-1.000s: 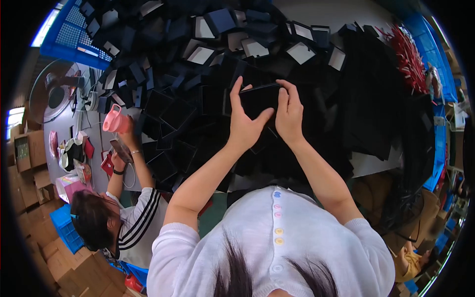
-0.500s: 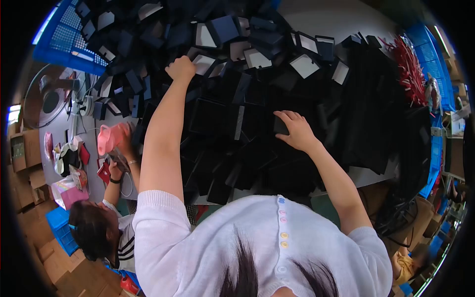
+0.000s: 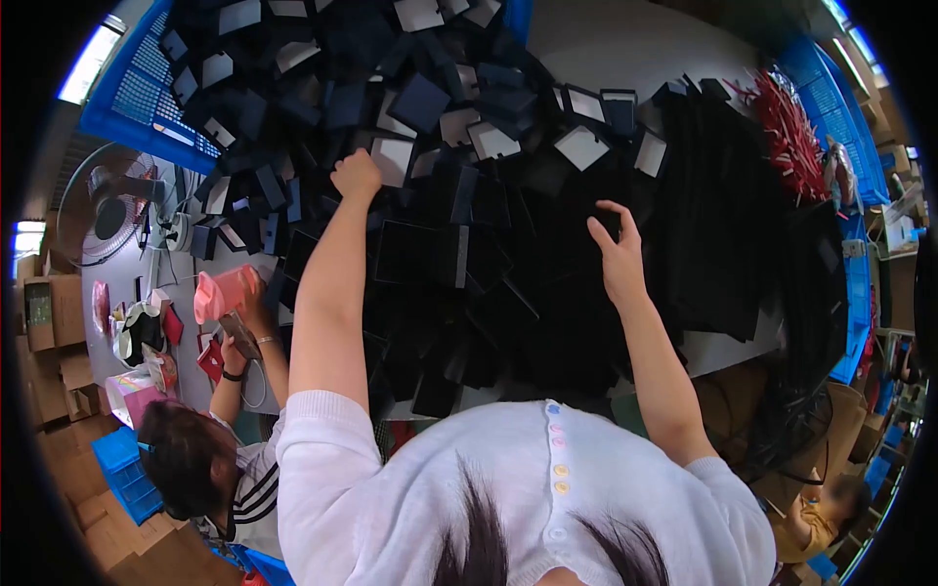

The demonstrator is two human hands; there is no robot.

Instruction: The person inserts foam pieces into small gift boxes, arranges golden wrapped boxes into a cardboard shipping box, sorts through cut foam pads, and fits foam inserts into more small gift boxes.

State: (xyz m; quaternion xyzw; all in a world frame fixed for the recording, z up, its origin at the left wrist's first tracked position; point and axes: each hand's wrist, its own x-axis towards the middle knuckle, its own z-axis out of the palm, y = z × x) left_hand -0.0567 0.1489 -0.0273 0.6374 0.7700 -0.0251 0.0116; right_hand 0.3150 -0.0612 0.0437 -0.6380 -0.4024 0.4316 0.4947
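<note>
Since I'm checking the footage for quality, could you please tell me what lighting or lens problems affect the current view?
Head view: black fisheye corners; bowed edges; dark pieces merging below the left hand; bright glare at the upper-left window.

You have a pale grey table (image 3: pixel 625 49) before you, its surface partly in shadow. To your left, daylight glares white through an upper window (image 3: pixel 93 63) and a smaller bright opening (image 3: pixel 29 239), with a round fan (image 3: pixel 107 205) near them. Brown cardboard boxes (image 3: pixel 59 313) crowd that side, beside a blue crate (image 3: pixel 127 471). On your right, loaded shelves (image 3: pixel 901 234) stand beyond the table, and the outer edges fall into darkness
</note>
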